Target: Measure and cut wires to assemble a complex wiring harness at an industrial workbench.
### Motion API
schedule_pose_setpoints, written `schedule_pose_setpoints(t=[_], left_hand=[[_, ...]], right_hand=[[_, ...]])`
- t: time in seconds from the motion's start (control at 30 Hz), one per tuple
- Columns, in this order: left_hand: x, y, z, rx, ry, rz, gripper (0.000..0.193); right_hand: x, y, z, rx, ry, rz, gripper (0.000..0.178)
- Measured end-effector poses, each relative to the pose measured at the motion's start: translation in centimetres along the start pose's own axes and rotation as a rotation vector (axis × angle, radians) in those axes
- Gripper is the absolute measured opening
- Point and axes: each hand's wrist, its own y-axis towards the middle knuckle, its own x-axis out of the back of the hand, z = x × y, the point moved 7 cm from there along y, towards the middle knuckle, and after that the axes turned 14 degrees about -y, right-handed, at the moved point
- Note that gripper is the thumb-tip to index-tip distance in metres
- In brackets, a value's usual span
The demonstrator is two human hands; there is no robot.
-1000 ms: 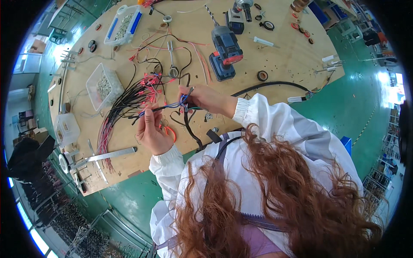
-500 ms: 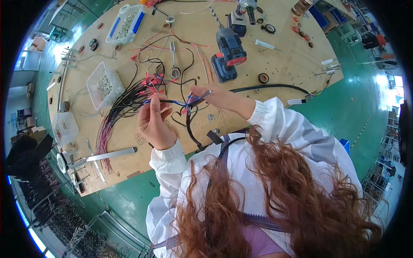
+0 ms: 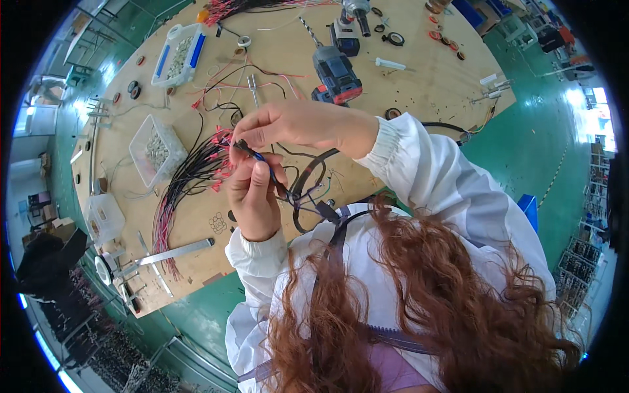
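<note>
My left hand (image 3: 254, 206) pinches a short run of black and blue wires (image 3: 260, 158) between thumb and fingers above the near part of the table. Reaching across from the right, my right hand (image 3: 285, 126) has its fingers curled at the dark upper end of these wires, touching it. Below my left hand the wires run down to a branching black cable (image 3: 296, 203) near the table edge. Left of both hands lies a large bundle of black wires (image 3: 173, 190) with red connectors (image 3: 216, 154), partly hidden by my fingers.
On the wooden table (image 3: 426, 85) lie a cordless drill (image 3: 337, 72), a second power tool (image 3: 345, 36), tape rolls (image 3: 393, 113) and a syringe (image 3: 391, 64). Two bins of small pale parts (image 3: 157, 150) stand left. A metal bar fixture (image 3: 167, 254) sits at the near left.
My right hand has moved left, over to my left hand, and now works at the wire end. My left hand has shifted slightly right and nearer, and the wires now point up and left.
</note>
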Motion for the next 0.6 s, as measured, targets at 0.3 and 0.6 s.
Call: schedule_pose_setpoints(t=[0.3,0.6], left_hand=[[0.3,0.2,0.1,0.085,-0.140,-0.032,0.027],[-0.6,0.2,0.6,0.068,-0.316,0.072,0.025]], right_hand=[[1.2,-2.1,2.2,0.297,-0.362,-0.484,0.012],[1.2,-2.1,3.2,0.266,-0.411,-0.507,0.015]])
